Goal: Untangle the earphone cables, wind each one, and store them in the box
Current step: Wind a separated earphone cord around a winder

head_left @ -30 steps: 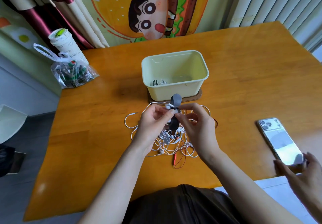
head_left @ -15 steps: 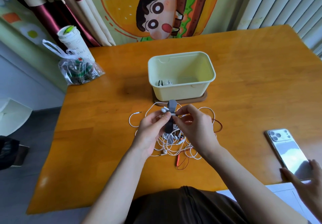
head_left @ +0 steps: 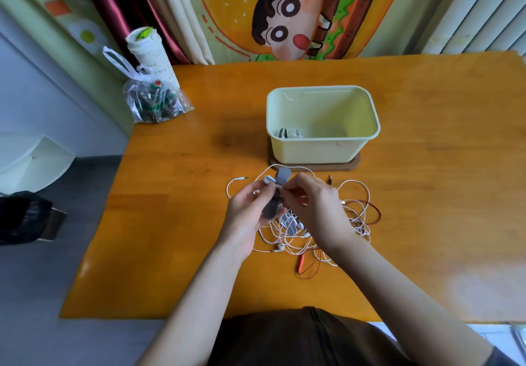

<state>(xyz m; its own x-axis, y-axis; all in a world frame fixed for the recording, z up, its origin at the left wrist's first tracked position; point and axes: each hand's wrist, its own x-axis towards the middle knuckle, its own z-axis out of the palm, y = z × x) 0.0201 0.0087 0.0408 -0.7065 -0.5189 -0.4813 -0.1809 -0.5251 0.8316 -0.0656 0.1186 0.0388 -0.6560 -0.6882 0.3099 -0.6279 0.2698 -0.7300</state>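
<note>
Pinched between both hands just above the table (head_left: 427, 195) is a flat grey strip (head_left: 284, 174) with rounded ends. A bit of white earphone cable with a white earbud (head_left: 267, 179) is held against its upper part. The strip is gripped from the left by the left hand (head_left: 247, 209), fingers curled round its lower half. It's pinched nearer the top by the thumb and fingertips of the right hand (head_left: 316, 206). So both hands are closed on it, neither one relaxed. Whether the cable is actually wrapped round the strip can't be told, since too much is covered by fingers.

Under and beside the hands, the other white earphone cables (head_left: 290, 240) are left in a loose tangle on the tabletop. A thin red cable (head_left: 308, 264) is mixed in on the near right side, and a white plug (head_left: 242, 178) is stretched out to the left.

Just past the tangle, the pale yellow-green box (head_left: 313, 151) is set on a brown base (head_left: 353, 163). One bundled earphone (head_left: 290, 133) can be seen inside it, tucked in the near left corner.

Further out, a clear plastic bag (head_left: 156, 104) is parked at the far left corner of the table, with a white cup (head_left: 150, 55) right behind it. A cartoon-print curtain (head_left: 284, 18) is hung behind the table.
</note>
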